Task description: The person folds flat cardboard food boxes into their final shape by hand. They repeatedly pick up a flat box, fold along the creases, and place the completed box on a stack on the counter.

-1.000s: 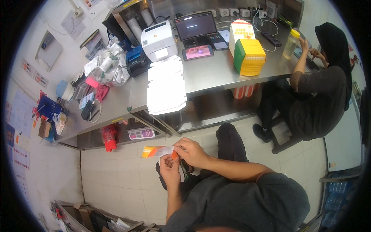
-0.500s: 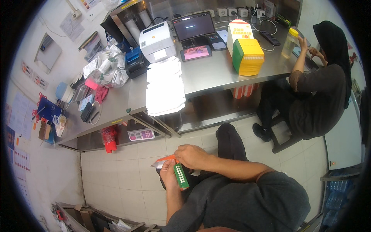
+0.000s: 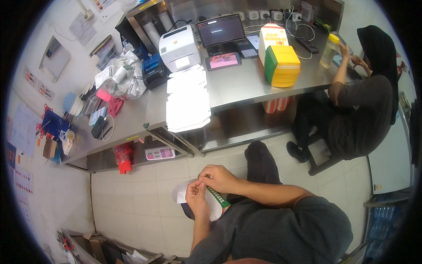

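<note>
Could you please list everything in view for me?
Folded card piece: one, white and green, in both hands
Flat card blanks: uncounted stack, white, overhanging the steel bench
Boxy plastic printer: one, white, behind the blanks
Open laptop: one, black, right of the printer
Pink-screened phone: one, dark, before the laptop
Angular carton: one, yellow and green, right of the phone
Plastic bottle: one, clear, yellow-lidded, near the seated co-worker
Mixed clutter: uncounted, varied, left of the printer
Left hand, right hand: one each, pinching the card

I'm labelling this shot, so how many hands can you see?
4: the wearer's left hand and right hand, both at the paper piece; a co-worker has one hand beside the yellow-lidded bottle, the other hand farther right. No others show.
</note>
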Tool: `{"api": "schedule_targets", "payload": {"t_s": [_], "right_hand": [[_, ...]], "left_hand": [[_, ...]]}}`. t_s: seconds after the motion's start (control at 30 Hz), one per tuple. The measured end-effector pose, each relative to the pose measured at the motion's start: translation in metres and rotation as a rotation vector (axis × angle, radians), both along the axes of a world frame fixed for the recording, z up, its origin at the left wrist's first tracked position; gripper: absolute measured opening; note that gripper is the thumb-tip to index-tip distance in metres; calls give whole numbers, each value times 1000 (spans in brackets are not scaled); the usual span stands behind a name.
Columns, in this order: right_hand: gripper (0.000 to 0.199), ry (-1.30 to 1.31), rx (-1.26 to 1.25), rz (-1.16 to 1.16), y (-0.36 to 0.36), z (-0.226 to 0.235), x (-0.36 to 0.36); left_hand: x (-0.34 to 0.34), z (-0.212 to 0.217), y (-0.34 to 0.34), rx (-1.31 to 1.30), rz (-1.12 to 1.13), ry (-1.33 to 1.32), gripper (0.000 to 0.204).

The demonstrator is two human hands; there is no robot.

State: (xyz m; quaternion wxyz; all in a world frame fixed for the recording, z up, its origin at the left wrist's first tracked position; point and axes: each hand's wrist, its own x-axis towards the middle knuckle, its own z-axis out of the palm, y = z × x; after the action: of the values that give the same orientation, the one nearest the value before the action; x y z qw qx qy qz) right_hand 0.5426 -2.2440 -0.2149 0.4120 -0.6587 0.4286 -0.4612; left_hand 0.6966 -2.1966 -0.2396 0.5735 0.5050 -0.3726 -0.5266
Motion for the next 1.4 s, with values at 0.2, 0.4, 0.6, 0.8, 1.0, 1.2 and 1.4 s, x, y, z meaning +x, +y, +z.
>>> {"api": "schedule_targets", "payload": {"t_s": [0.2, 0.4, 0.6, 0.8, 1.0, 1.2, 1.4], "right_hand": [[21, -57, 131, -60, 3, 0, 0], [22, -71, 147, -82, 1, -8, 0], [17, -363, 410, -30, 1, -13, 4], [16, -47, 169, -86, 0, -20, 0], [16, -39, 244, -18, -5, -30, -3], [14, -168, 335, 58, -3, -18, 1], [15, -57, 155, 136, 2, -7, -2]], "left_hand": [[6, 3, -3, 19, -74, -115, 19], [8, 6, -5, 6, -127, -137, 20], [9, 2, -6, 33, -57, -90, 13], [14, -15, -6, 140, -40, 68, 14], [26, -18, -5, 195, -141, 115, 18], [33, -22, -6, 209, -113, 170, 17], [24, -23, -8, 120, -103, 371, 18]]}}
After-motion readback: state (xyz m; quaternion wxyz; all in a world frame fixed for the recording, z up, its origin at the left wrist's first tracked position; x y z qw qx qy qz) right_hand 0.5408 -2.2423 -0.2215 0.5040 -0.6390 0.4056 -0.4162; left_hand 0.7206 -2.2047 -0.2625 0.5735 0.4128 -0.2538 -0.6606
